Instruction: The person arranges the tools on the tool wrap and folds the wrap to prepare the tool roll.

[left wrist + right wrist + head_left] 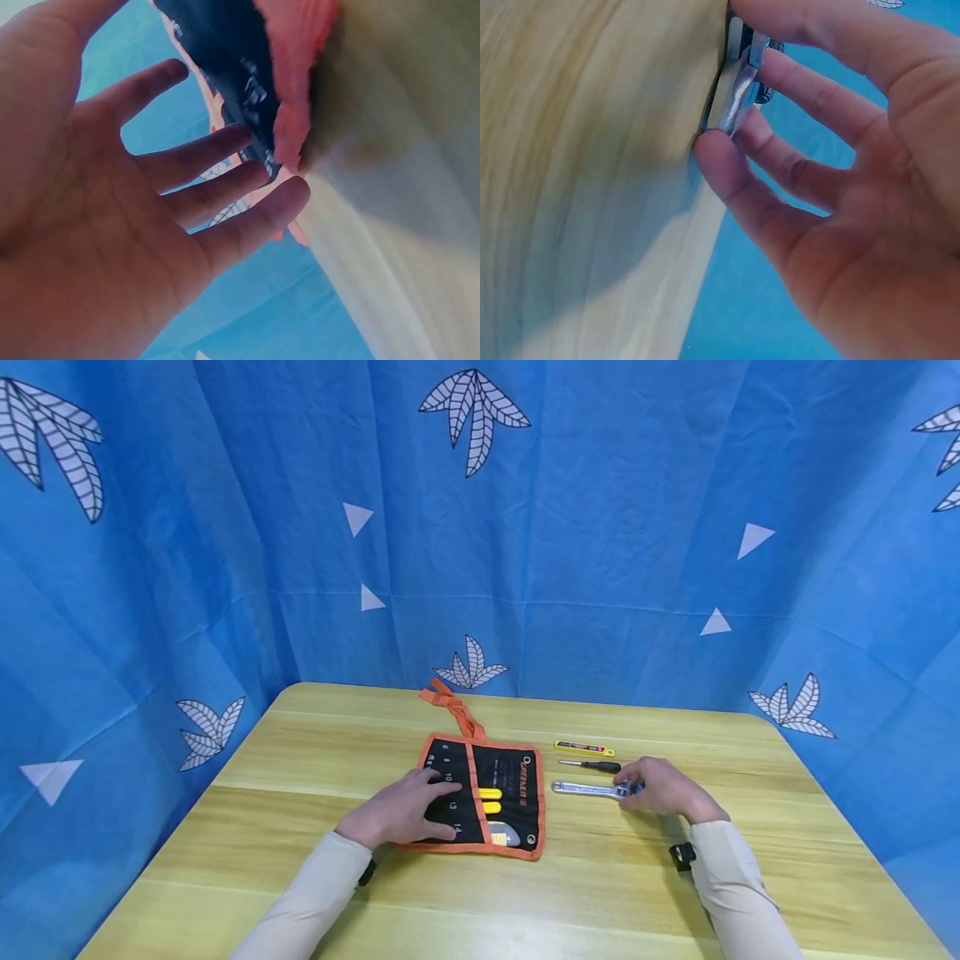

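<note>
A black tool roll [517, 785] with orange trim lies unrolled at the middle of the wooden table [300, 860]. My left hand [408, 810] rests flat on its left pockets, fingers straight; the left wrist view shows the hand [150, 225] with its fingertips against the roll's edge [225, 52]. Right of the roll lies a silver adjustable wrench [588, 789]. My right hand [663, 787] pinches its right end. In the right wrist view the wrench [735, 105] sits between the thumb and the curled fingers [795, 172], still against the table [592, 150].
Two yellow-handled tools [490, 800] sit in the roll's pockets. A small black-handled screwdriver [596, 766] and a yellow utility knife [583, 747] lie just beyond the wrench. The roll's orange strap [453, 710] trails toward the back. Blue patterned cloth walls surround the table.
</note>
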A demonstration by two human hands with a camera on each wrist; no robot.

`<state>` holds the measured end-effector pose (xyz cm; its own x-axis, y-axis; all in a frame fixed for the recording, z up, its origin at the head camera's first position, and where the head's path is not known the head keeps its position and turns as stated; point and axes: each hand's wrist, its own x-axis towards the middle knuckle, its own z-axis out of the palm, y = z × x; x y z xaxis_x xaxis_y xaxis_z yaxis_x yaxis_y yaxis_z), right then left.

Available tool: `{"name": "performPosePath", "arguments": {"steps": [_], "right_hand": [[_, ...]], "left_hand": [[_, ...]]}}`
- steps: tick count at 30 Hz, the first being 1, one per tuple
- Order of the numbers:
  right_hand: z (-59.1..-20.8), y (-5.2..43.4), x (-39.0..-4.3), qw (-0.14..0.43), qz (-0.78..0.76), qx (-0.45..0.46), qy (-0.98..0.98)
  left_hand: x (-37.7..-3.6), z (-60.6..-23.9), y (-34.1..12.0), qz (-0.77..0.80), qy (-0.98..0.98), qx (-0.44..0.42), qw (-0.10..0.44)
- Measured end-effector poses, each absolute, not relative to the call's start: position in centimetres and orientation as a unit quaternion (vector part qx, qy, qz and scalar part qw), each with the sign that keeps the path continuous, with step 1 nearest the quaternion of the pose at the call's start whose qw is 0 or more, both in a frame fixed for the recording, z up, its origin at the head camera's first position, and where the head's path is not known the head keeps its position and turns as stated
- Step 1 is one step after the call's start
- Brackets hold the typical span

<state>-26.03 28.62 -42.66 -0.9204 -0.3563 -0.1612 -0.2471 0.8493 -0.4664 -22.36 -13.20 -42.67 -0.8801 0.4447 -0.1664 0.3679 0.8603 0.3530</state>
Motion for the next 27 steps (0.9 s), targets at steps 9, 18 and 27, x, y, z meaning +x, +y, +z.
{"name": "performPosePath", "arguments": {"steps": [9, 18, 27], "right_hand": [[-42.5, 28.9, -25.8, 0.101, -0.235, -0.172, 0.951], [-41.5, 28.3, -25.8, 0.058, -0.233, -0.189, 0.952], [-41.0, 27.3, -25.7, 0.035, -0.25, -0.182, 0.95]], "left_hand": [[-22.1, -42.2, -13.3, 0.168, 0.957, 0.2, 0.129], [-22.2, -42.4, -13.3, 0.177, 0.955, 0.2, 0.129], [-22.2, -42.4, -13.3, 0.18, 0.955, 0.196, 0.131]]}}
